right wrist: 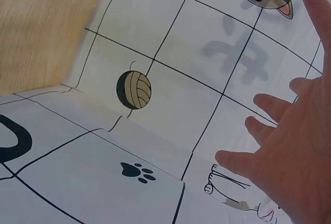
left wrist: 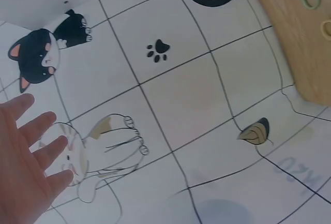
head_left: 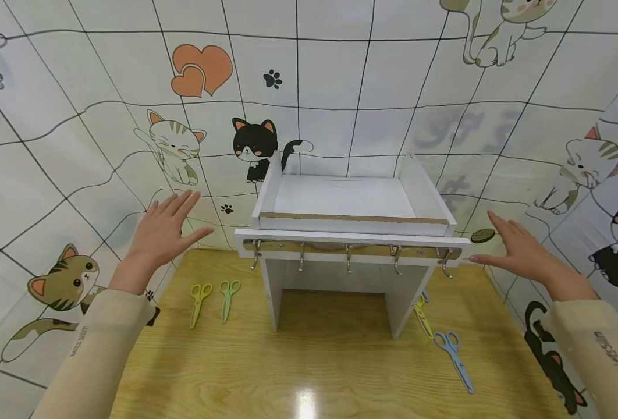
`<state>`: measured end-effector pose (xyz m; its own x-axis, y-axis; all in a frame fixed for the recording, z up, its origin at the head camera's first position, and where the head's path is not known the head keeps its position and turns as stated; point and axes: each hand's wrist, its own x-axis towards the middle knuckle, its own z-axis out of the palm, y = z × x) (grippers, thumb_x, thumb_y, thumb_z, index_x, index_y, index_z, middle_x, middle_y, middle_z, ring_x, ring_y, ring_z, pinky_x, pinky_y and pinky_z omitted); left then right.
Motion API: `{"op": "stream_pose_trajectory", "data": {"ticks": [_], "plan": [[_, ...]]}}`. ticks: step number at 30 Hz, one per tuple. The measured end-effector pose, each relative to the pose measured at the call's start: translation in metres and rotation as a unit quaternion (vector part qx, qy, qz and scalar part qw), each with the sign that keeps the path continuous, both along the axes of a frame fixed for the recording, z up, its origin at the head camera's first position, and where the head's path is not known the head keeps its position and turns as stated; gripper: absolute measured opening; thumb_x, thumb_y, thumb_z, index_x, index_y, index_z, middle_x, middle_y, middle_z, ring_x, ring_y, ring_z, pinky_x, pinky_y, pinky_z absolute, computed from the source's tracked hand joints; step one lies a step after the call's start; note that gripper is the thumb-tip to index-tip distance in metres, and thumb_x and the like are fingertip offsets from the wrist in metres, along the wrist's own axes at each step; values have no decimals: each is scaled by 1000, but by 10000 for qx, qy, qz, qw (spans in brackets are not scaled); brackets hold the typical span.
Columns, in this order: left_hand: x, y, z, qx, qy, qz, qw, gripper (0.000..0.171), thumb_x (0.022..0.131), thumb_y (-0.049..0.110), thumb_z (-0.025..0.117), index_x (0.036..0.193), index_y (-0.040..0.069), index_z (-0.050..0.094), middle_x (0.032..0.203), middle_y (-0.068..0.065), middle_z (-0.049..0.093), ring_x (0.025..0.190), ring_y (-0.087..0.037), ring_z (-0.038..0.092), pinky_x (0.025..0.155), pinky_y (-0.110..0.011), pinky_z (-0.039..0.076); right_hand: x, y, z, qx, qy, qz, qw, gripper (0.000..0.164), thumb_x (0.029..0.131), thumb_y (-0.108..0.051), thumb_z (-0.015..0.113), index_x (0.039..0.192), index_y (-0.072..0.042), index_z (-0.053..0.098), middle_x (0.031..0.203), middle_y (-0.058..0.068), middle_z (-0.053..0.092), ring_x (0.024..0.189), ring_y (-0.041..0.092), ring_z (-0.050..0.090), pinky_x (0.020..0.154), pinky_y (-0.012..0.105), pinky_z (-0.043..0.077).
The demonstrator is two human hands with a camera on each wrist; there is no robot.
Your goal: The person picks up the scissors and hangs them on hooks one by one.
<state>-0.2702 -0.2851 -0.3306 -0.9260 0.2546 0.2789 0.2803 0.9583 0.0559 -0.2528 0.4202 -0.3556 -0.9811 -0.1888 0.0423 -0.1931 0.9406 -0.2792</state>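
My left hand (head_left: 163, 230) is raised left of a white rack (head_left: 353, 240), fingers spread and holding nothing. On the other side my right hand (head_left: 524, 251) is held up with its thumb and fingers apart, also holding nothing. The rack stands on the wooden table, with a shallow tray-like top and a row of metal hooks (head_left: 348, 259) along its front. Below the left hand lie yellow scissors (head_left: 197, 304) and green scissors (head_left: 228, 301). Nearer the right hand are blue scissors (head_left: 454, 361) and another yellow pair (head_left: 422, 317), partly hidden by the rack's side panel.
The wooden table (head_left: 335, 372) carries the rack and scissors. White wall covering with black grid lines and printed cats (head_left: 255, 145) surrounds it at the back and both sides. A small blue piece (head_left: 426, 297) shows behind the rack's right leg.
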Motion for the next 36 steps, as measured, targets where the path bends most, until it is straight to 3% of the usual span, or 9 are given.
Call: {"op": "stream_pose_trajectory", "data": {"ticks": [10, 20, 30, 36], "plan": [[11, 24, 20, 49, 810, -595, 9949, 82, 94, 61, 55, 160, 26, 22, 164, -7, 30, 151, -35, 26, 127, -55, 14, 1, -2, 1, -42, -184, -39, 9998, 119, 87, -51, 72, 158, -4, -10, 159, 39, 5, 143, 64, 3, 108, 81, 9], [21, 47, 28, 275, 1410, -1370, 9801, 78, 93, 59, 59, 158, 26, 31, 160, -5, 39, 146, -32, 38, 128, -47, 19, 1, -2, -2, -10, -173, 40, 9998, 117, 87, -50, 72, 158, 0, -7, 157, 41, 8, 141, 65, 6, 109, 81, 10], [27, 68, 33, 586, 2004, -2497, 9455, 77, 97, 71, 34, 153, 19, 42, 154, -6, 48, 141, -32, 46, 127, -45, 23, 2, -3, -9, -6, -131, 170, 9998, 115, 86, -48, 74, 158, 2, -1, 155, 43, 16, 138, 66, 15, 106, 81, 17], [26, 78, 34, 675, 2222, -2931, 9275, 72, 99, 66, 36, 150, 18, 46, 150, -8, 53, 138, -29, 49, 127, -44, 23, 1, -2, -16, 40, -120, 293, 9995, 114, 86, -47, 74, 158, 2, 1, 153, 43, 21, 135, 65, 22, 104, 80, 22]]}}
